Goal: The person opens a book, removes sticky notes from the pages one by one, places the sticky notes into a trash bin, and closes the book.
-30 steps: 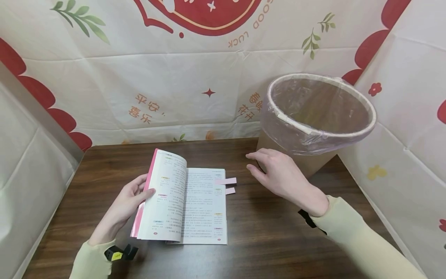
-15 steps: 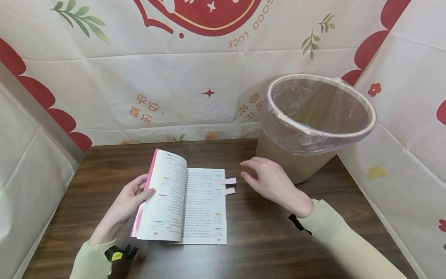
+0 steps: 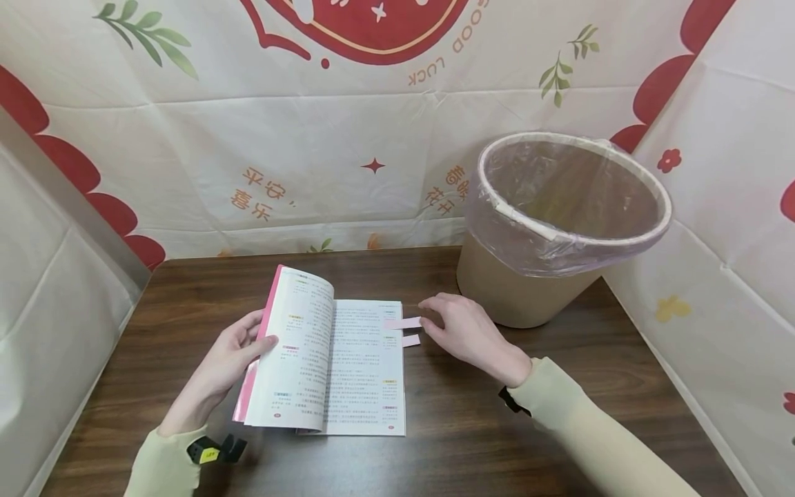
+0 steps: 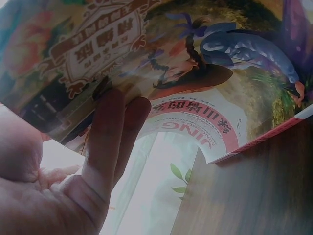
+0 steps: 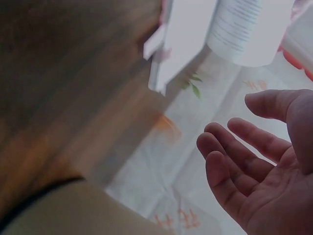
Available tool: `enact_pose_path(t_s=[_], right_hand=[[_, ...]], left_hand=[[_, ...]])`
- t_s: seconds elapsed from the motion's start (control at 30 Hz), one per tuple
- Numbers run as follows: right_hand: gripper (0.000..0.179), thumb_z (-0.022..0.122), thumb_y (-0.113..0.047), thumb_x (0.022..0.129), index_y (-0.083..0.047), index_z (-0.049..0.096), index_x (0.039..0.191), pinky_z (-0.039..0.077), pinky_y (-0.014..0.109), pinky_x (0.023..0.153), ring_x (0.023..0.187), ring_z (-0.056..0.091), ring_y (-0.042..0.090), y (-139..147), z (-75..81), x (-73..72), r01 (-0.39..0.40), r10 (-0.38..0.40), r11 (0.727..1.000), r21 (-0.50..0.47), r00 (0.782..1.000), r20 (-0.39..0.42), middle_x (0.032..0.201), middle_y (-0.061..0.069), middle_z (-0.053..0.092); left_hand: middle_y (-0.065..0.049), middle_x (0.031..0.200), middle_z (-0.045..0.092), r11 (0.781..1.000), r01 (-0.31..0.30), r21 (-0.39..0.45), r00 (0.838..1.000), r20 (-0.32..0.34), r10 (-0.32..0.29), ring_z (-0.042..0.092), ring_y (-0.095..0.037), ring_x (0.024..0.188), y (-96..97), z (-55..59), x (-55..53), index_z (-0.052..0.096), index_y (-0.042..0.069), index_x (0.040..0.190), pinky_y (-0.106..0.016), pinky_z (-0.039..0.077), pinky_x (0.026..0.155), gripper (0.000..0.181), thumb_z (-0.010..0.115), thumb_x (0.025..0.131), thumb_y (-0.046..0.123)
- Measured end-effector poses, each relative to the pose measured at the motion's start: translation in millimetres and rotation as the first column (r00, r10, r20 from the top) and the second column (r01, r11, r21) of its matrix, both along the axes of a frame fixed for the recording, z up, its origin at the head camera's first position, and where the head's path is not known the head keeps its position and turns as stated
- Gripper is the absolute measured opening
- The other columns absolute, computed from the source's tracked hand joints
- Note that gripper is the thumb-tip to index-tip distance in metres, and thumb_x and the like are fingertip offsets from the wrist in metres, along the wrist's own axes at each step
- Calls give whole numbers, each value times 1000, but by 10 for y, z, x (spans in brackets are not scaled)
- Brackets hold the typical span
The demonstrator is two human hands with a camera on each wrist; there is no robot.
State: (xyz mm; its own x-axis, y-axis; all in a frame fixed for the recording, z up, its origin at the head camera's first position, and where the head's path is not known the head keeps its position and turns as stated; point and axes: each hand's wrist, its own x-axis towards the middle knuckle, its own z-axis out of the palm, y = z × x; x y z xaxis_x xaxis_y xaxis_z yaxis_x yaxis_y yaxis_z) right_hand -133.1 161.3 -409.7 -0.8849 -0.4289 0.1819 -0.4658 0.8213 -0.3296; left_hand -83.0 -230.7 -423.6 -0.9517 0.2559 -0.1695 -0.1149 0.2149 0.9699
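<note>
An open book (image 3: 366,366) with printed pages lies on the table, its left part lifted and curving upward. My left hand (image 3: 230,355) grips that raised side, thumb over the page and fingers behind. The left wrist view shows those fingers (image 4: 105,132) against the illustrated cover (image 4: 195,63). Two pale pink paper strips, an upper strip (image 3: 406,322) and a lower strip (image 3: 411,340), stick out from the right page's edge. My right hand (image 3: 468,331) hovers with its fingertips right at the upper strip's end. Seen from the right wrist, its fingers are relaxed and hold nothing.
A beige trash bin (image 3: 528,297) with a clear plastic liner and white rim ring stands behind my right hand, at the back right of the dark wooden table (image 3: 447,449). Printed white cloth (image 3: 348,138) hangs behind and along the sides.
My right hand has moved left and toward me, away from in front of the bin, to the upper paper strip. The left hand and the book have stayed put.
</note>
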Motion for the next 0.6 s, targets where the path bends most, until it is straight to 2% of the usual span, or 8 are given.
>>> enact_pose_path(t_s=[0.27,0.43,0.6], right_hand=[[25,70,-17,97,-6,78,117,57,35,77,86,69,18,-85,-234,-68,13,-14,999,33,999,46,111,9,80],[25,72,-17,95,-6,78,116,60,38,79,91,74,22,-110,-327,-130,27,-29,999,48,999,40,111,9,79],[26,72,-19,96,-6,78,118,61,40,82,94,74,23,-146,-411,-197,42,-47,997,72,997,68,113,10,78]], left_hand=[[12,117,76,1000,8,-3,1000,-4,-8,81,-12,90,11,4,-7,33,-2,158,-32,66,78,64,64,105,17],[12,117,77,1000,7,-4,1000,1,-7,81,-13,90,13,0,-9,32,-1,158,-33,66,77,65,64,105,18],[7,119,77,1000,6,-7,1000,5,-6,81,-13,90,13,-2,-13,32,-1,158,-33,67,77,65,64,105,17]])
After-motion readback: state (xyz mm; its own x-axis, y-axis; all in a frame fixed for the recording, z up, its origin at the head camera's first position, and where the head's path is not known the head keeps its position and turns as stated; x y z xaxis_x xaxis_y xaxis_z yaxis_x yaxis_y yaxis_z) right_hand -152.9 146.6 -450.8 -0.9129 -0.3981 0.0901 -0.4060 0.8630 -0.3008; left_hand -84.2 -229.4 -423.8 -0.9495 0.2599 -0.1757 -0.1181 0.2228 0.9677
